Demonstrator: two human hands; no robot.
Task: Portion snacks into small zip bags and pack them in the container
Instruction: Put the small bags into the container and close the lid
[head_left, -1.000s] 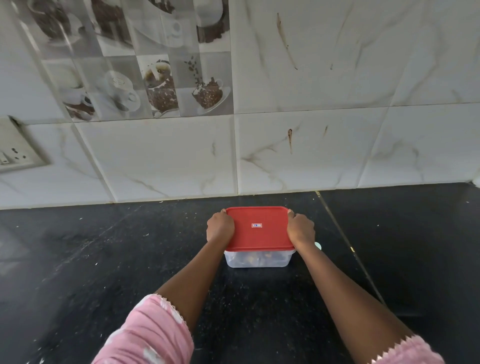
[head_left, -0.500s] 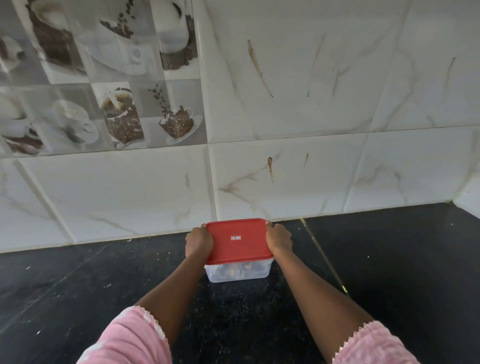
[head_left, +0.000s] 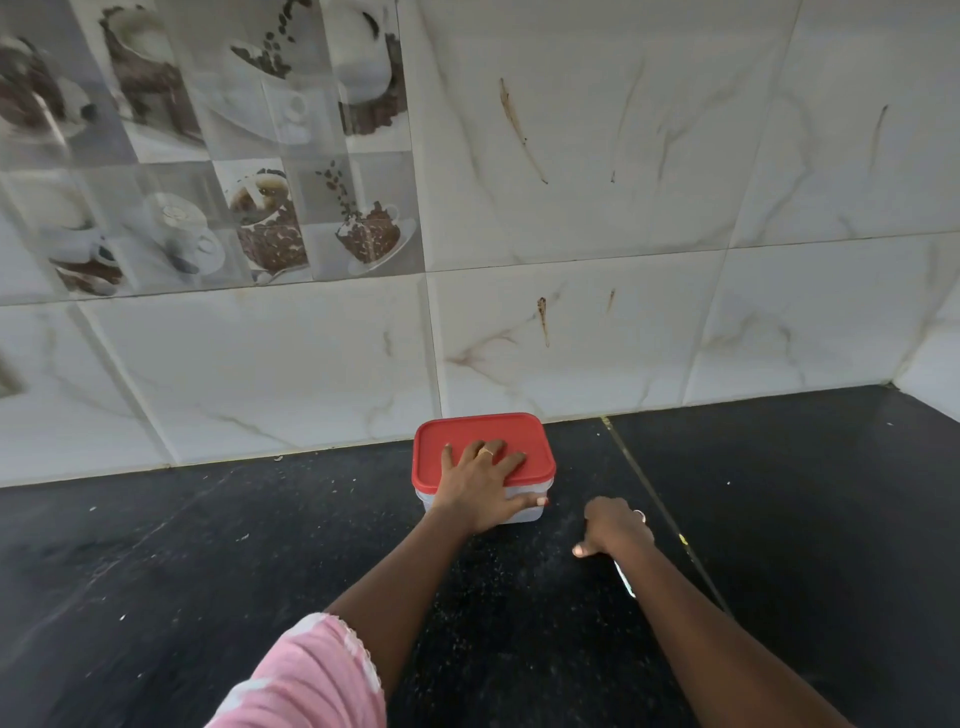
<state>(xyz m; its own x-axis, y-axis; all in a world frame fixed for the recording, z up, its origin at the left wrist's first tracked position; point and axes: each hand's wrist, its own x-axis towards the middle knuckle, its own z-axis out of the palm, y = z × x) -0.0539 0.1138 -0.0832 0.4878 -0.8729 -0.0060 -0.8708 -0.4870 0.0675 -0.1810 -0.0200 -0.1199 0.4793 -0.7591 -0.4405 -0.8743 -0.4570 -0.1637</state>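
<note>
The left hand (head_left: 480, 486) lies flat on the red lid (head_left: 524, 434), fingers spread, thumb against the front wall of the container (head_left: 527, 514). The container sits lidded on the counter (head_left: 260, 545), close to the tiled wall (head_left: 311, 374), with its long axis running left to right along the wall. The right hand (head_left: 615, 527) rests on the counter just beside the box's near right corner, not touching it. Its fingers curl down, and I cannot tell whether they hold anything. The left hand is the one placed to press or shift the box.
</note>
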